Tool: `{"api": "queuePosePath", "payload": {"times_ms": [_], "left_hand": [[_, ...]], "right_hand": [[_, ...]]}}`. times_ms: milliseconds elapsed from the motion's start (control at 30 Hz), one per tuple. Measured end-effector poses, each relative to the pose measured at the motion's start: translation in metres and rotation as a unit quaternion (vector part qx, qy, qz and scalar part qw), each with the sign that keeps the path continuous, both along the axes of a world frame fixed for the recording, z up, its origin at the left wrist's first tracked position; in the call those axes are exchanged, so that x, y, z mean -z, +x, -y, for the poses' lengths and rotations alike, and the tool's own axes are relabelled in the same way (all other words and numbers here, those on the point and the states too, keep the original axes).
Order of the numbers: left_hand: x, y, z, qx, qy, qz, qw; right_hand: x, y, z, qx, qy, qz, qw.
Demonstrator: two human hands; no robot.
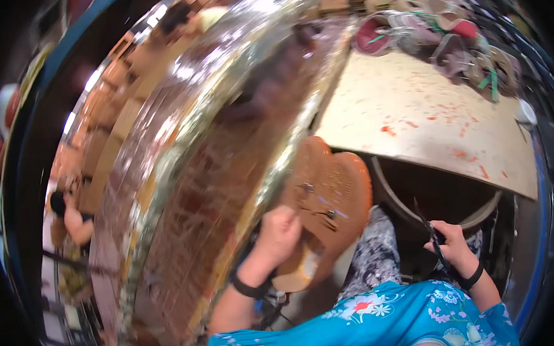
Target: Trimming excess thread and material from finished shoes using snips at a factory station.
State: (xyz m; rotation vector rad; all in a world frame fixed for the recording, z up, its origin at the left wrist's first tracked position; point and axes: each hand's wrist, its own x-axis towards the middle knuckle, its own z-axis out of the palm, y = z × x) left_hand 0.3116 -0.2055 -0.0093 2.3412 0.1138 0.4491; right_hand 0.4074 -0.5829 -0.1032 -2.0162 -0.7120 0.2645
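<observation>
My left hand [281, 231] is closed at the edge of a pair of brown-orange shoe soles [328, 198], which hang side by side above my lap. Their rims are brighter orange, and small dark marks show on their faces. Lower down, one sole has a pale, yellowish part. In my right hand [451, 244] is a slim dark knife [431, 230], its thin point directed up and away from me. The knife is apart from the soles, over the near rim of a round dark tub [440, 186].
A pale board [404, 97] covers part of the tub and carries orange scraps [391, 130]. Shoes with green ties [451, 35] are heaped at its far end. On the left stands a bulky stack wrapped in shiny plastic [197, 196]. Another person [76, 218] sits beyond it.
</observation>
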Motion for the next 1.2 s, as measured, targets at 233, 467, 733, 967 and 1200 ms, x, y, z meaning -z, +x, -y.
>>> {"api": "queuePosePath", "payload": {"times_ms": [233, 467, 733, 967, 1200], "left_hand": [[-0.042, -0.180, -0.188, -0.400, 0.132, -0.232, 0.877], [-0.038, -0.203, -0.239, -0.233, 0.277, -0.142, 0.921], [-0.042, -0.101, -0.166, -0.100, 0.097, -0.208, 0.968], [0.008, -0.032, -0.027, 0.375, -0.048, -0.289, 0.879], [0.087, 0.095, 0.098, 0.315, -0.025, -0.134, 0.939]], "right_hand": [[-0.014, -0.007, -0.093, -0.149, -0.096, -0.011, 0.984], [-0.013, -0.015, -0.102, -0.166, -0.146, -0.029, 0.975], [0.007, 0.008, -0.071, 0.101, -0.035, -0.428, 0.897], [0.060, 0.051, 0.023, 0.285, -0.108, -0.094, 0.948], [0.075, 0.069, 0.079, 0.384, -0.129, 0.036, 0.913]]}}
